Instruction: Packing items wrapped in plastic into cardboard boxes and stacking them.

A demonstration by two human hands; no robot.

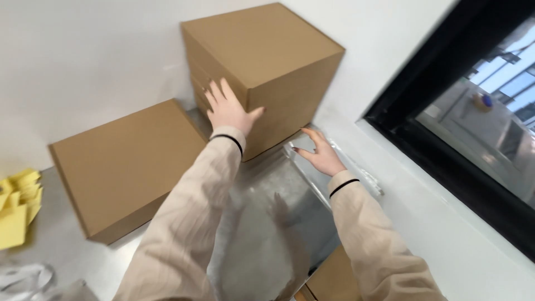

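The tall brown cardboard box [262, 72] is standing at twelve o'clock on the steel surface [262, 223] — stiff, smooth-sided, probably light. The left hand [228, 111] is pressing flat, unclenched; the right hand [319, 153] is hooking its bottom corner.

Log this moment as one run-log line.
left hand: flat on tall box | right hand: at its bottom corner | flat box: beside, on table

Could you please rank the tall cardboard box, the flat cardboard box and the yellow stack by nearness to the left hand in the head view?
1. Tall cardboard box: under the left hand.
2. Flat cardboard box: lower left.
3. Yellow stack: far left edge.
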